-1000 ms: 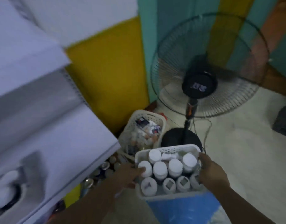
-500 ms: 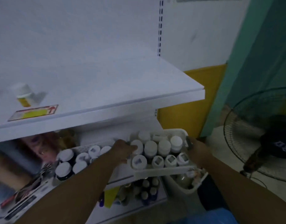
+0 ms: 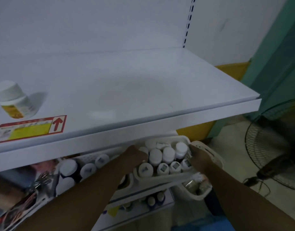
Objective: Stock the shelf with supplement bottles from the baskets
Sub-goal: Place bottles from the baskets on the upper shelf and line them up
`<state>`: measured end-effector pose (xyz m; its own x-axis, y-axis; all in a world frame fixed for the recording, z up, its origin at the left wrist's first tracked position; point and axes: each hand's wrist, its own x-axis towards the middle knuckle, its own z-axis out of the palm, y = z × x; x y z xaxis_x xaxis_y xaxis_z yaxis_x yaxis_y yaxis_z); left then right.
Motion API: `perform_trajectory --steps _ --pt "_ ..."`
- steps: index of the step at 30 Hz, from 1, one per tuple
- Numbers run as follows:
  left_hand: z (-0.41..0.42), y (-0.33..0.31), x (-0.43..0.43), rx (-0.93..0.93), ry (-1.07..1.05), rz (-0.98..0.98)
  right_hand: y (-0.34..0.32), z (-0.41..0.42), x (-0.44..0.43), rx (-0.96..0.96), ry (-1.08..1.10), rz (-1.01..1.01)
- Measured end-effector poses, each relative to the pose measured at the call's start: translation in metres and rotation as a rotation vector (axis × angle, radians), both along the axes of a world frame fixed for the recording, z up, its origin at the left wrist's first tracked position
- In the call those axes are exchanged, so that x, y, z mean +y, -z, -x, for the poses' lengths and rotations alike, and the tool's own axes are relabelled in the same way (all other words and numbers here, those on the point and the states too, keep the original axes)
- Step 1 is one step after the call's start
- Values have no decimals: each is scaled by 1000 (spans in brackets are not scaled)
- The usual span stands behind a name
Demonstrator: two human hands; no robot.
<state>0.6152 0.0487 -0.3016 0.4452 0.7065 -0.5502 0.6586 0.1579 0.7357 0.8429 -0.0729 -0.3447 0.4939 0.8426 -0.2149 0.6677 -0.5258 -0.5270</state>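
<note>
a white shelving unit fills most of the view, its back panel [image 3: 93,22] plain, with a slotted upright [image 3: 187,22] near the right end. to the right are a teal wall [image 3: 276,64] and a yellow panel [image 3: 231,69], with pale floor [image 3: 230,155] below. the upper shelf [image 3: 143,97] is a broad white board. a standing fan [image 3: 275,147] with a dark wire cage is at the far right, cut off by the frame edge. under the upper shelf, at the right end of the lower shelf [image 3: 140,190], a white basket [image 3: 168,176] sits level between both hands; whether it rests on that shelf cannot be told. the left hand [image 3: 135,155] grips its left rim, fingers curled over the edge against the nearest caps. the right hand [image 3: 199,157] clasps its right wall, fingertips hidden. the supplement bottles [image 3: 155,155] stand upright and packed close inside this basket, white caps up. a second basket [image 3: 200,196] sits lower, just to the right and partly beneath, holding blurred items. left of the left forearm, more white-capped bottles [image 3: 86,169] stand on the lower shelf. small dark bottles [image 3: 153,200] show on a shelf further down. near the upper shelf's left front edge lies a red and yellow sticker [image 3: 30,129] with a red arrow, and just behind it stands a lone bottle [image 3: 13,100] with a white cap and yellow label.
</note>
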Motion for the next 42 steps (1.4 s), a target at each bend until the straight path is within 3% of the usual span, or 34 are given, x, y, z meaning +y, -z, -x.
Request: perform_trajectory --steps 11,16,18,21,26,29,33,38,42 --pt "-15 15 5 158 471 -558 -2 14 2 -79 18 79" --pt "-49 24 -1 172 567 -685 -3 18 7 -138 -57 -97" --pt "-63 32 -4 278 668 -754 0 18 12 -133 -57 -148" --pt "-82 39 -8 424 737 -819 13 13 18 -68 -41 -132" --pt "-93 53 -9 492 685 -841 30 1 30 -77 -113 -99" --pt "-97 40 -5 352 570 -670 24 -3 31 59 -52 -226" --pt "-83 -6 2 32 344 -368 -3 -9 30 318 13 -334" --pt "-40 -54 -23 -289 43 -187 -48 -6 31 333 -37 -434" --pt "36 -96 -71 -428 -234 -171 -104 56 21 650 -212 -380"
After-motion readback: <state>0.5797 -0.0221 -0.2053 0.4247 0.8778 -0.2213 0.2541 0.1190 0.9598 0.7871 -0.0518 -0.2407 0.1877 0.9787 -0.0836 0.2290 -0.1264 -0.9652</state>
